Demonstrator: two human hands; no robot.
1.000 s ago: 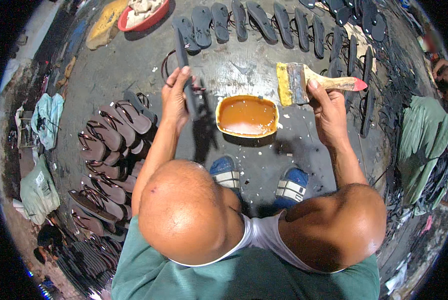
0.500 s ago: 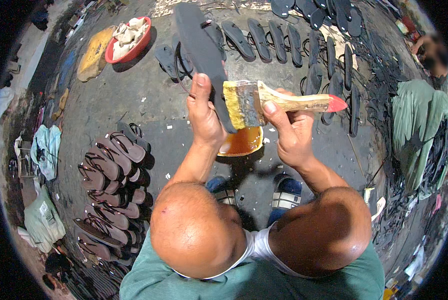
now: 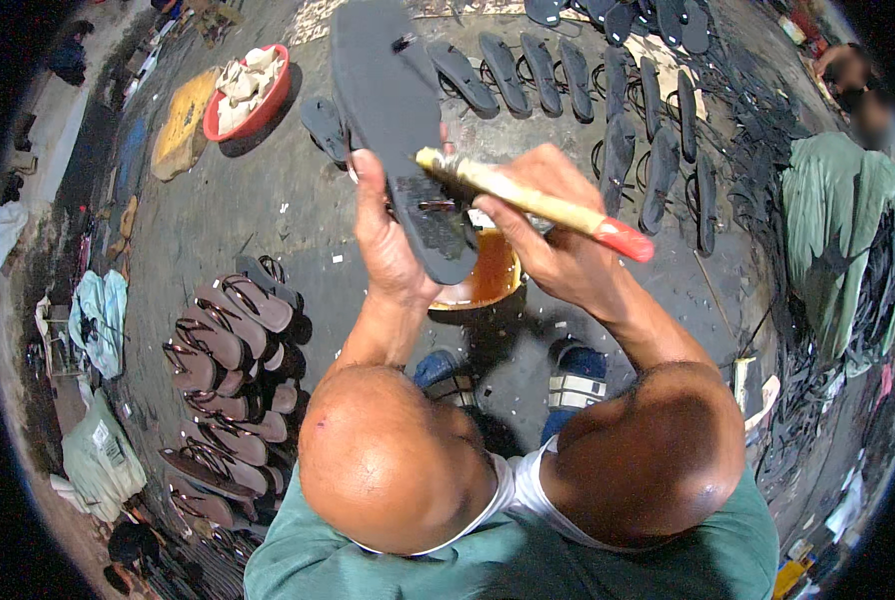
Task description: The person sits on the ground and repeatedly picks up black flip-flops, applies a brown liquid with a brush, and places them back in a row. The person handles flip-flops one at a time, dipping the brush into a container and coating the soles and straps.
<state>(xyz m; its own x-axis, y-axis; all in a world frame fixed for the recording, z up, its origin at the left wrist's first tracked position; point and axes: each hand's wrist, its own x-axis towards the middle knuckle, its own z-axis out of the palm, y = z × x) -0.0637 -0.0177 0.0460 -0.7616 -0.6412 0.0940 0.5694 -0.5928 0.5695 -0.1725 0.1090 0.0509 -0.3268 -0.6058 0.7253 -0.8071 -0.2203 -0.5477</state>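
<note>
My left hand (image 3: 393, 245) is closed around the heel end of a black sandal (image 3: 383, 100), raised with its broad flat face toward me. Small slots and a wet, dark patch show on that face. In my right hand (image 3: 563, 235) is a paintbrush (image 3: 533, 195) with a pale wooden handle and a red tip. Its head lies on the sandal near the middle; the bristles are mostly hidden from here. Under both hands stands a bowl (image 3: 476, 305) of amber-brown liquid (image 3: 500, 268), partly covered by the sandal.
Black sandals (image 3: 543, 75) are lined up on the floor ahead. Stacked brown sandals (image 3: 223, 330) lie to the left. A red basin (image 3: 276, 105) with pale scraps stands beside a yellow slab (image 3: 183, 125). Green sheeting (image 3: 833, 220) lies at the right; another person (image 3: 853, 80) is beyond it.
The sandal has turned so its flat face shows more fully. The brush has swung from the sandal's edge onto that face, its handle now slanting down to the right.
</note>
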